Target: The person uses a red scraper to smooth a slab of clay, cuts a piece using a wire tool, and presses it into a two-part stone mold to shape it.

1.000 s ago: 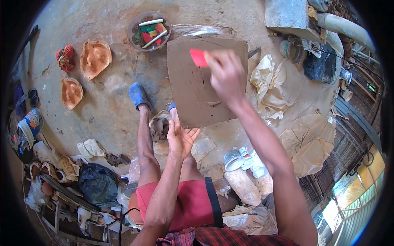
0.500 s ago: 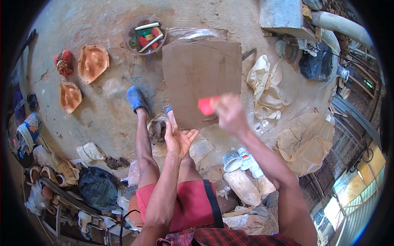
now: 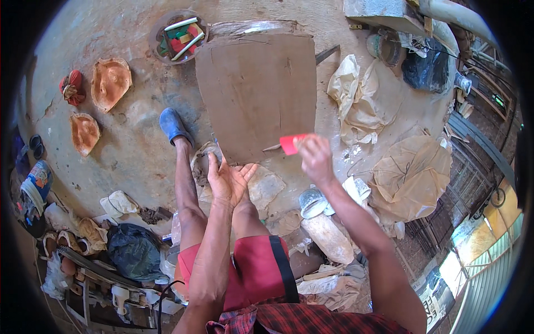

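A wide, smooth slab of brown clay (image 3: 256,94) lies in front of me, with a thin crack in its far right part. My right hand (image 3: 316,158) pinches a flat red scraper (image 3: 290,145) at the slab's near right corner; whether the scraper touches the clay I cannot tell. Beside it, at the slab's near edge, lies a small pointed strip (image 3: 271,148). Palm up and fingers spread, my left hand (image 3: 229,181) is just short of the slab's near left edge and holds nothing.
Beyond the slab's far left corner stands a bowl (image 3: 157,53) of red and green pieces and white sticks. Two orange-brown clay moulds (image 3: 111,83) and a tied red bundle (image 3: 72,88) lie to the left. Crumpled plastic sheeting (image 3: 356,100) and a covered round shape (image 3: 411,178) lie right.
My right hand has drawn the red scraper off the slab's surface toward its near right corner. My left hand stays open. The whole view has shifted slightly.
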A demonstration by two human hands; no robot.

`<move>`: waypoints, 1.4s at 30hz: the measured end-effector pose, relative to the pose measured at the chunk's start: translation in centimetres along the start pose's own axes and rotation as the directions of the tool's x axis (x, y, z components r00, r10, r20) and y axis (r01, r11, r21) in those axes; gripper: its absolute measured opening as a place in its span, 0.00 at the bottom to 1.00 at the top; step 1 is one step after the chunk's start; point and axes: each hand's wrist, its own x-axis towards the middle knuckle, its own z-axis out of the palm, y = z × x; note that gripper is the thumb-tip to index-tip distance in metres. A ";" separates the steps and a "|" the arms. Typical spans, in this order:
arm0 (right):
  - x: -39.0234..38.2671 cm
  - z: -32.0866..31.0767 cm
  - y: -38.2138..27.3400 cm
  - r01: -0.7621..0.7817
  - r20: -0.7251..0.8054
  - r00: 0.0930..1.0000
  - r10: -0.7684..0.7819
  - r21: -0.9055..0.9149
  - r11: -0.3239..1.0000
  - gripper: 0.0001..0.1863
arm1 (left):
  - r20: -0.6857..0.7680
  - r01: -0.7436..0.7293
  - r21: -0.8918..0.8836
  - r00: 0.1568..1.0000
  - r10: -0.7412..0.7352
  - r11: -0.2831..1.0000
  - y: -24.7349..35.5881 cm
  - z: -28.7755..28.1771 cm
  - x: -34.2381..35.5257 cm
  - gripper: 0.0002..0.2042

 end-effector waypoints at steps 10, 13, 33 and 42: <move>0.1 1.8 -4.8 -0.696 -0.188 0.639 0.746 0.271 0.664 0.14 | -0.168 -0.048 0.395 0.978 0.123 0.917 1.3 0.1 -0.5 0.44; 0.5 4.1 -8.7 -0.766 -0.196 0.547 0.814 0.275 0.581 0.15 | -0.087 -0.039 0.446 0.992 0.086 0.894 1.5 -0.3 -1.3 0.46; 10.6 2.5 -20.2 -0.380 0.143 0.780 0.609 0.882 0.279 0.02 | 0.292 -0.386 0.477 0.917 0.272 0.789 7.7 1.8 -6.3 0.51; 20.0 0.1 -0.3 -0.296 -0.419 0.880 0.223 -0.118 0.948 0.07 | 0.145 -0.367 0.493 0.929 0.341 0.789 5.5 0.0 -4.0 0.46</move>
